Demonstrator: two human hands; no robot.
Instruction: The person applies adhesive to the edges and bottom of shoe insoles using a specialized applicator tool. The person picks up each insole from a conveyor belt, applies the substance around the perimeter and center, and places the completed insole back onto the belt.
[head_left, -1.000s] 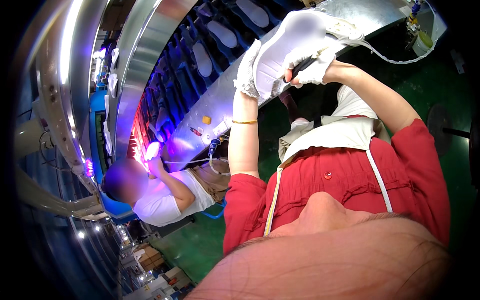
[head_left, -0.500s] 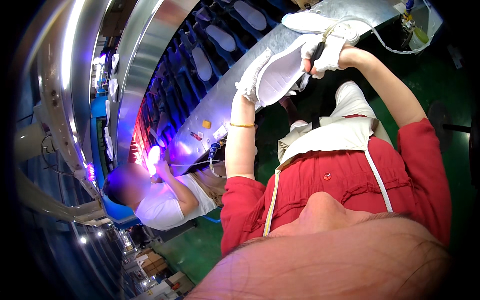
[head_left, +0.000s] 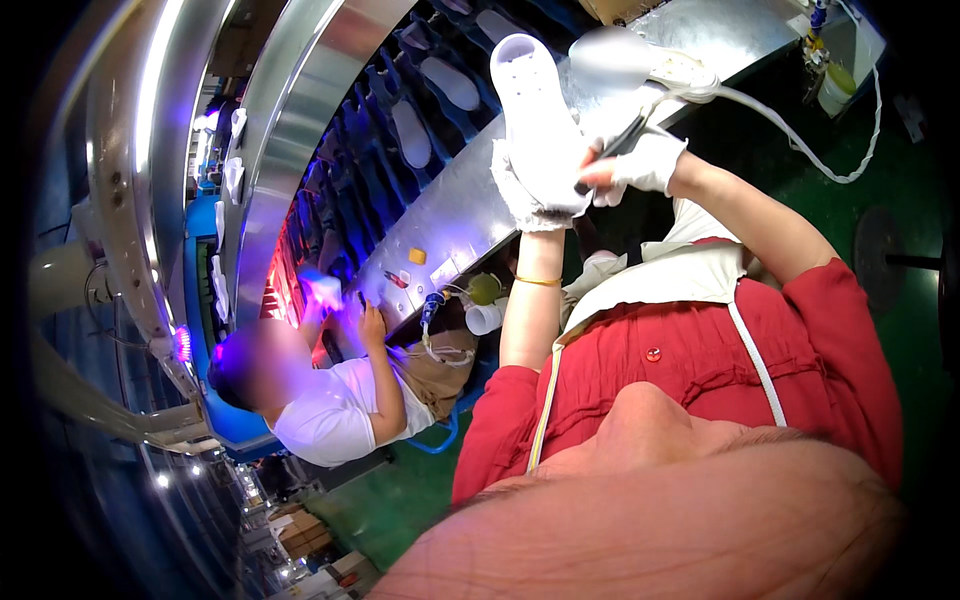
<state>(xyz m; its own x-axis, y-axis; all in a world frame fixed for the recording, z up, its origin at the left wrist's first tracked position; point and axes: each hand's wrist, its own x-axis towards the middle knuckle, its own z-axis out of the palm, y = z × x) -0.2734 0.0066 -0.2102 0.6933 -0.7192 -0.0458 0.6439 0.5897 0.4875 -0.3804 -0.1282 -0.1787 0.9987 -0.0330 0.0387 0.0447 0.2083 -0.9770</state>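
- Your left hand [head_left: 535, 190], gloved in white, grips a white shoe [head_left: 535, 110] from below, upper centre of the frame; its fingers are clenched around the lower end, sole side turned toward you.
- Your right hand [head_left: 640, 165], also gloved, pinches a thin dark tool [head_left: 612, 148]; the fingers are closed on the handle and the tip sits at the right edge of the shoe.
- Keep the shoe upright and steady with the left hand, and let that hand turn it so the right hand need not stretch.
- Work the tool in short strokes along the edge; judging by the narrow contact, a slip would mark the white surface, so press lightly.
- A white cord [head_left: 800, 130] runs from near your right hand across the upper right of the frame. Keep it behind your wrist, clear of the shoe.
- A second white shoe [head_left: 640, 60], blurred, lies on the metal worktop [head_left: 480, 200] just above your right hand; do not knock it with your knuckles.
- Flat white insoles [head_left: 450, 85] sit in rows on the blue conveyor [head_left: 340, 210] at upper left, well apart from your hands.
- A co-worker [head_left: 330, 400] in a white shirt sits at lower left under violet light; their hands stay at their own spot, well away from yours.
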